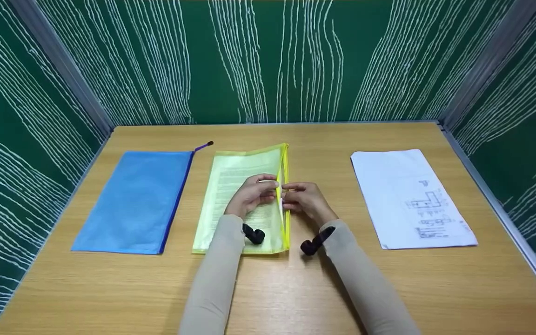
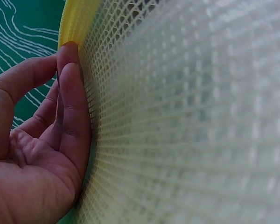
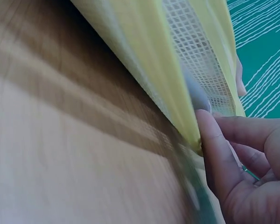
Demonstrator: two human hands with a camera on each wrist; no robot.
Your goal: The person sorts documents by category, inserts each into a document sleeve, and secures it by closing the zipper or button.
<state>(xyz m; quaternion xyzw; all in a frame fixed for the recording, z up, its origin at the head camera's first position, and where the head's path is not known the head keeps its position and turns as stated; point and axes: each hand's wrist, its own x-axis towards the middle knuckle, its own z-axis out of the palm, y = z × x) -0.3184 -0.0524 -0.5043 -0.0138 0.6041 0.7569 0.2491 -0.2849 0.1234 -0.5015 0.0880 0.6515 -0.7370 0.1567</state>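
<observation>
Use the table as support for the yellow folder, found lying mid-table, between the blue folder and the papers, apart from both. Judge the step as parting the mouth along the right side, with a printed page showing through the mesh. Grip near the middle of that side, as here: with the left hand, pinch the raised yellow edge; with the right hand, thumb and fingers closed, pinch at the lower edge. Impossible to tell about any paper caught there too. Best to lift gently rather than tug, spreading evenly to avoid creasing. Keep fingertips light.
</observation>
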